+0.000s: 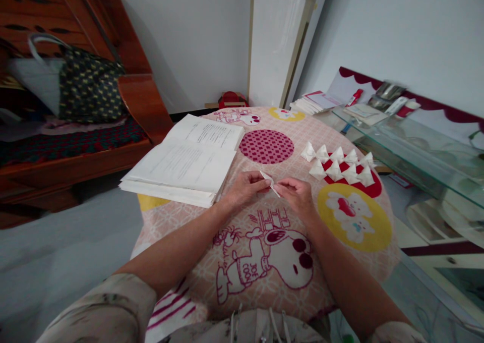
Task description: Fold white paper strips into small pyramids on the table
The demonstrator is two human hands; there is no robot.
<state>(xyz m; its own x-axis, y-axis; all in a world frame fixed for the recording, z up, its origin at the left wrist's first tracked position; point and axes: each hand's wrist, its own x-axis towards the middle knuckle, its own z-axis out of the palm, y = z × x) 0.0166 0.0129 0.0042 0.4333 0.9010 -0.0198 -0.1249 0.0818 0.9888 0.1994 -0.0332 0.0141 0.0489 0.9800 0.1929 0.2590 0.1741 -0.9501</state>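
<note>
Near the middle of the round table, my left hand (248, 185) and my right hand (297, 194) both pinch a small folded piece of white paper (270, 183) between fingers and thumbs. The paper is narrow and tilted, partly hidden by my fingertips. To the right stand several white folded paper pieces (334, 170) with pointed tops, set in two rows. Left of my hands lies an open book (181, 161) with printed pages, apart from my fingers.
A patterned cloth covers the round table (227, 217). On the right, a glass shelf (423, 146) holds metal bowls (389, 92) and a cup. A wooden bench (138, 103) with bags (88, 83) stands at the left, and a tall white cabinet unit (276, 45) stands behind.
</note>
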